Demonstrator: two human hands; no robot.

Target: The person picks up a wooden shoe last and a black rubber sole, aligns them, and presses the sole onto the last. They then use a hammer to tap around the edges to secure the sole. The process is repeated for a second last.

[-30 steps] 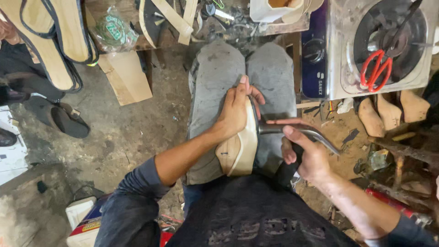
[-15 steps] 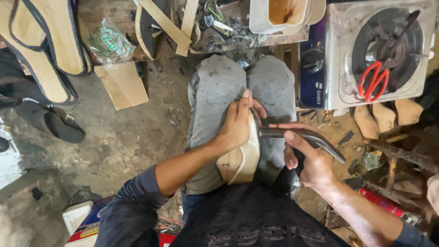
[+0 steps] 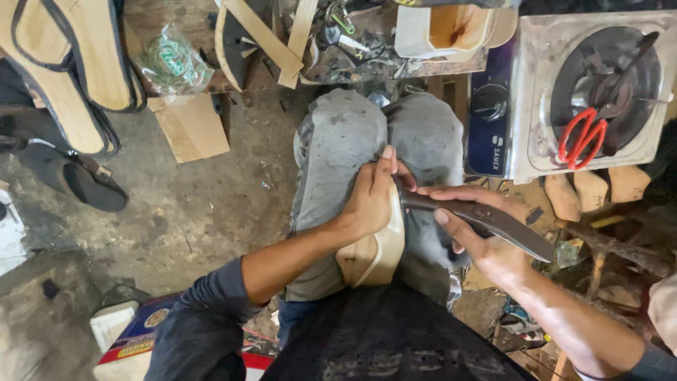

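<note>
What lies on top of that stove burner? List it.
On the stove burner lie red-handled scissors and a dark metal tool crossing them. The burner's centre beneath them is covered, so it cannot be seen.

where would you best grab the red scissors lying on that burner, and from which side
Take the red scissors by the looped handles, coming from above on the near-left side. The loops lie flat at the burner's lower left edge, open to fingers, while the dark blades run up and right across the grate under another tool, so that end is harder to lift cleanly.

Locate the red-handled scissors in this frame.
In the head view, the red-handled scissors lie upper right on the burner of the metal stove, beyond the right hand.
</note>
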